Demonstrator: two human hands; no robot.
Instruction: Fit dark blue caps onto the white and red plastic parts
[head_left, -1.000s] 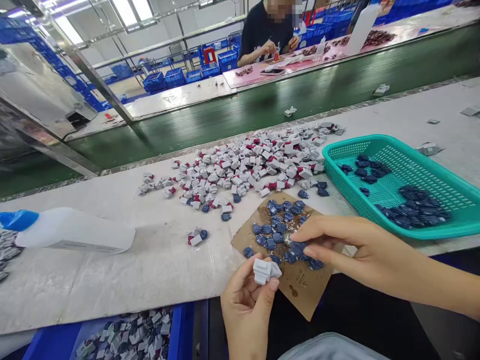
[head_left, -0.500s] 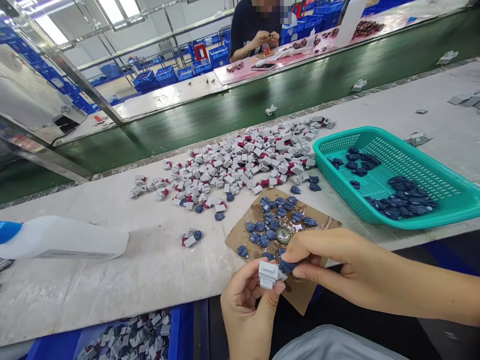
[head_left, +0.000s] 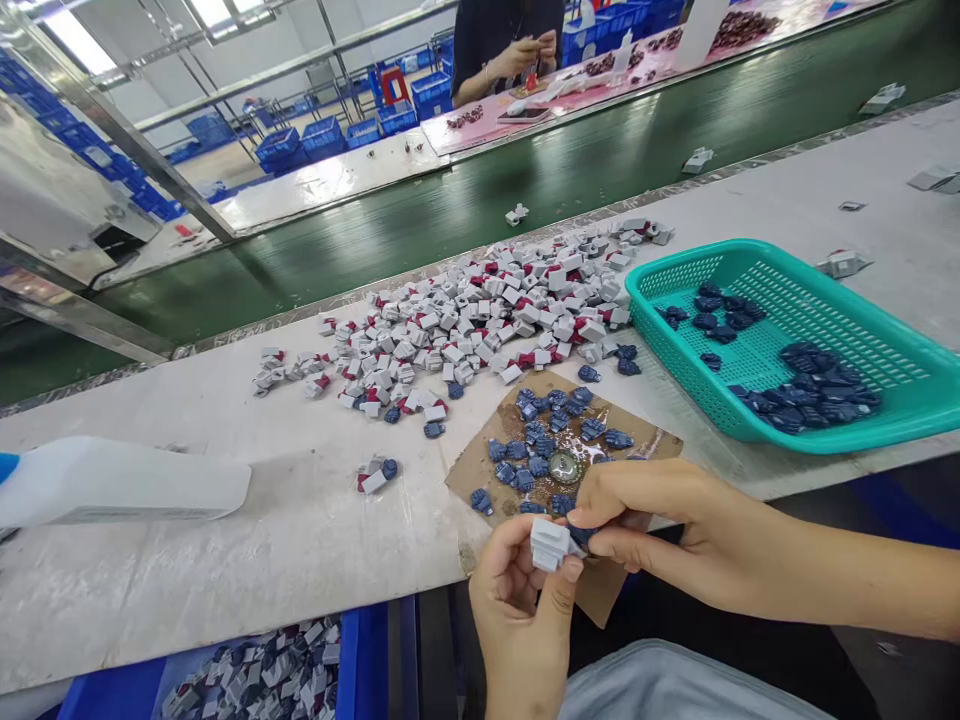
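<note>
My left hand (head_left: pixel 521 610) pinches a small grey plastic part (head_left: pixel 550 545) at the bench's near edge. My right hand (head_left: pixel 660 525) is closed on a dark blue piece (head_left: pixel 581 537) and presses it against the grey part. Just beyond my hands a brown cardboard sheet (head_left: pixel 480 462) carries several loose blue pieces (head_left: pixel 544 440) and a small round metal lid (head_left: pixel 564 467). A wide pile of grey and red parts (head_left: pixel 487 325) is spread across the white bench behind it.
A teal mesh basket (head_left: pixel 907 395) with blue pieces stands at the right. A white bottle (head_left: pixel 120 480) lies at the left. A blue bin (head_left: pixel 255 675) of grey parts sits below the bench edge. Past a green conveyor belt (head_left: pixel 525 190), another person works.
My right hand left the cardboard with a blue piece and brought it to the grey part in my left hand. Both hands drew closer together.
</note>
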